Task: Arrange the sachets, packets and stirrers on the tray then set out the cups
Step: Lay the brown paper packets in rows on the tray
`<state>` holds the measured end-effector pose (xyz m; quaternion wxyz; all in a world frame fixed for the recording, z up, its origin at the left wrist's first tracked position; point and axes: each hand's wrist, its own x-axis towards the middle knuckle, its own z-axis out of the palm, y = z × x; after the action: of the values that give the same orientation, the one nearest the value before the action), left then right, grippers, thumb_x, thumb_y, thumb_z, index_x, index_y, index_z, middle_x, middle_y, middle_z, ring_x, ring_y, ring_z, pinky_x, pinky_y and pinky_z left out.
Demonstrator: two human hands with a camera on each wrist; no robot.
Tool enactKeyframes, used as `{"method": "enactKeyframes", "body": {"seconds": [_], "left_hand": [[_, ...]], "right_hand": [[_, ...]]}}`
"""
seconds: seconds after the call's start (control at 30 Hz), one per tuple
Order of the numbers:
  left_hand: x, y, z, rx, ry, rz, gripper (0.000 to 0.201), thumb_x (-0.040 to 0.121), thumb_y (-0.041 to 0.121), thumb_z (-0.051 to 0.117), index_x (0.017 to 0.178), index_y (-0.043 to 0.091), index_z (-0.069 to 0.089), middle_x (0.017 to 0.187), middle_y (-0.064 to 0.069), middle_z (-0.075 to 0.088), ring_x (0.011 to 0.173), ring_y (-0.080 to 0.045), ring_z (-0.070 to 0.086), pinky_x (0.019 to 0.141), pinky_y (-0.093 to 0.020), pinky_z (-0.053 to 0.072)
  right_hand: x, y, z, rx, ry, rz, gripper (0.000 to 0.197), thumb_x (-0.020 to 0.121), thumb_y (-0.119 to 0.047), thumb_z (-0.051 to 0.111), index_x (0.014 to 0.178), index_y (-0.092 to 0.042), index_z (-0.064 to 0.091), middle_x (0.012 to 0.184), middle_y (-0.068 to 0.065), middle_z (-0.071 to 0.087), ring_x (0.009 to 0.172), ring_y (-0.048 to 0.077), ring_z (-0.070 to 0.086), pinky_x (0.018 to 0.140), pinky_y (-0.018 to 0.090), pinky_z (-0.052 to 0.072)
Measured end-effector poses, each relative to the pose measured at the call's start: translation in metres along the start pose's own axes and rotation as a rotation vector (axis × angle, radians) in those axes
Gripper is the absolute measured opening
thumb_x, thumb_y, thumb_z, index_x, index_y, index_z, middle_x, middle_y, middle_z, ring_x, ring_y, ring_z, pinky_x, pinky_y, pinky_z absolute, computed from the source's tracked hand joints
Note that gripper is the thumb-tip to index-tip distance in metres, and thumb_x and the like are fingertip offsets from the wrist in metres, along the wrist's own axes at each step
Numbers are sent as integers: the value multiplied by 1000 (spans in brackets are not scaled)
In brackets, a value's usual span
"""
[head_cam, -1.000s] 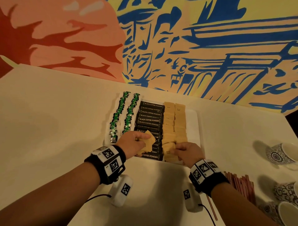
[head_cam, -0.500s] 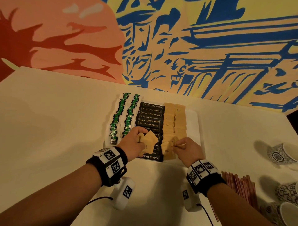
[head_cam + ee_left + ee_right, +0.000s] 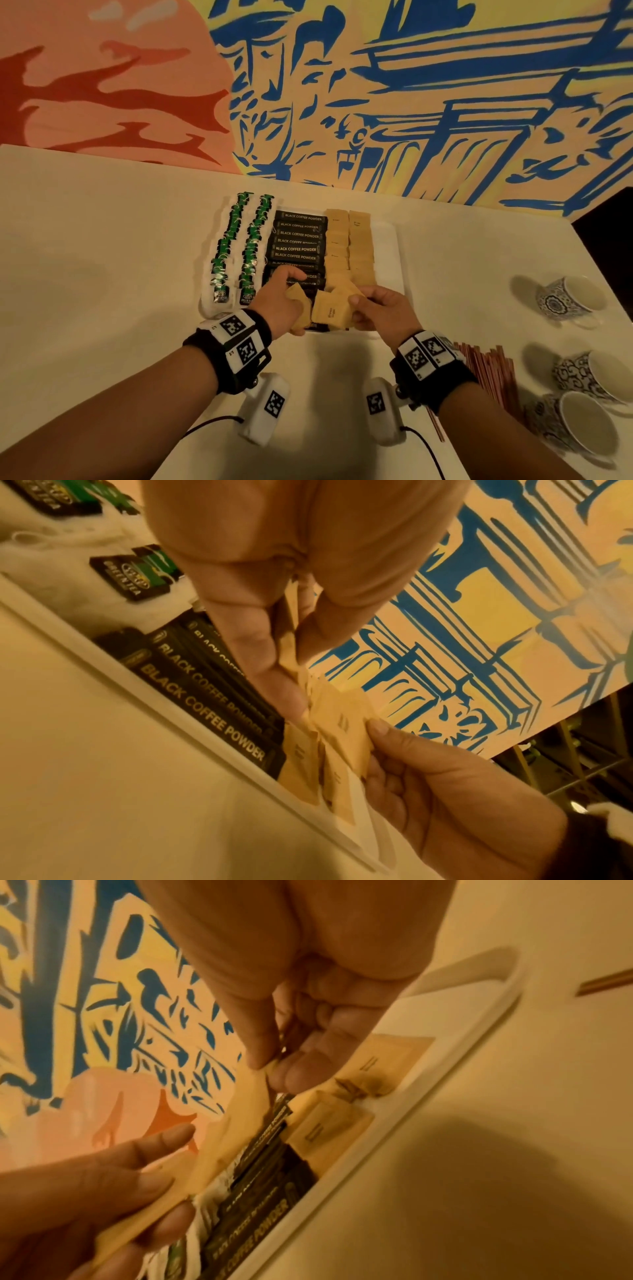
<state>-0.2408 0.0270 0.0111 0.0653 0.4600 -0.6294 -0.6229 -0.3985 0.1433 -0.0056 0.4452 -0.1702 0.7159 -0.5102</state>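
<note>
A white tray [image 3: 387, 240] holds two rows of green tea bags [image 3: 236, 246], a column of black coffee sachets [image 3: 298, 240] and two columns of brown sugar packets [image 3: 349, 246]. Over the tray's near end my left hand [image 3: 291, 298] grips a small stack of brown packets [image 3: 291, 653]. My right hand [image 3: 363, 305] pinches one brown packet [image 3: 240, 1123] between thumb and forefinger, right beside that stack. The pinched packet [image 3: 330, 308] hangs above the nearest coffee sachets [image 3: 205, 704]. Reddish stirrers [image 3: 489, 370] lie on the table by my right wrist.
Three patterned cups [image 3: 565, 298], [image 3: 589, 373], [image 3: 575, 421] lie on their sides at the table's right edge. A painted wall runs behind the table. The tray has a bare strip [image 3: 462, 1010] right of the brown packets.
My right hand left the packets lying at the tray's near end and rose to the left hand's stack, where it now pinches one packet. The left hand shifted slightly.
</note>
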Motion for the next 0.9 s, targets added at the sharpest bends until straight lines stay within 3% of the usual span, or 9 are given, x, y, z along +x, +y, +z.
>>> {"method": "enactKeyframes", "body": {"seconds": [0.1, 0.2, 0.27, 0.37, 0.5, 0.63, 0.73, 0.9], "left_hand": [[-2, 2, 6, 4, -43, -40, 34, 89, -4, 43, 97, 26, 55, 120, -9, 46, 91, -33, 62, 54, -34, 58], [-3, 4, 14, -64, -58, -66, 11, 93, 20, 56, 103, 22, 55, 115, -6, 52, 93, -23, 61, 58, -34, 59], [-3, 3, 19, -91, -86, -74, 23, 85, 27, 69, 103, 24, 55, 112, -4, 55, 94, -21, 62, 56, -31, 57], [-2, 5, 22, -68, -115, -34, 25, 84, 12, 70, 99, 25, 55, 107, -4, 59, 86, -20, 64, 51, -28, 54], [1, 6, 13, -54, -49, 1, 23, 88, 6, 63, 93, 26, 55, 106, 0, 54, 87, -25, 63, 51, -31, 56], [2, 3, 2, -31, 12, -27, 26, 93, 0, 49, 88, 24, 57, 109, -12, 56, 87, -35, 63, 48, -30, 54], [1, 2, 2, -56, 1, -75, 31, 97, 3, 41, 84, 18, 65, 105, -16, 61, 80, -32, 63, 48, -29, 54], [-1, 5, 15, -89, -66, -100, 25, 98, 8, 42, 98, 16, 66, 100, -15, 64, 71, -24, 64, 50, -27, 56]], "right_hand": [[-3, 3, -6, 18, 16, 15, 11, 88, -9, 65, 98, -7, 69, 72, 7, 66, 59, 14, 60, 59, 27, 55], [-4, 1, -6, 52, 13, 19, 8, 86, -9, 66, 94, -10, 69, 74, 7, 68, 61, 15, 62, 59, 28, 54], [-5, -1, -4, 75, -20, 25, 9, 85, -8, 68, 94, -11, 69, 76, 8, 70, 63, 17, 65, 59, 29, 55], [-6, -3, -2, 94, -75, 30, 14, 83, -9, 70, 97, -9, 70, 79, 10, 71, 66, 18, 67, 60, 28, 55], [-6, -1, -11, 243, 1, 72, 13, 83, -5, 69, 97, -7, 69, 74, 10, 69, 59, 15, 65, 57, 26, 56], [-3, 4, -20, 280, 32, 99, 26, 84, 1, 64, 108, -9, 64, 89, 14, 72, 74, 24, 69, 66, 32, 58], [-3, 3, -20, 267, 14, 112, 28, 86, 3, 59, 111, -10, 63, 98, 17, 71, 80, 28, 70, 65, 32, 56], [-4, -3, -17, 203, 46, 126, 8, 86, -6, 63, 91, -11, 66, 89, 16, 71, 78, 31, 70, 68, 35, 57]]}}
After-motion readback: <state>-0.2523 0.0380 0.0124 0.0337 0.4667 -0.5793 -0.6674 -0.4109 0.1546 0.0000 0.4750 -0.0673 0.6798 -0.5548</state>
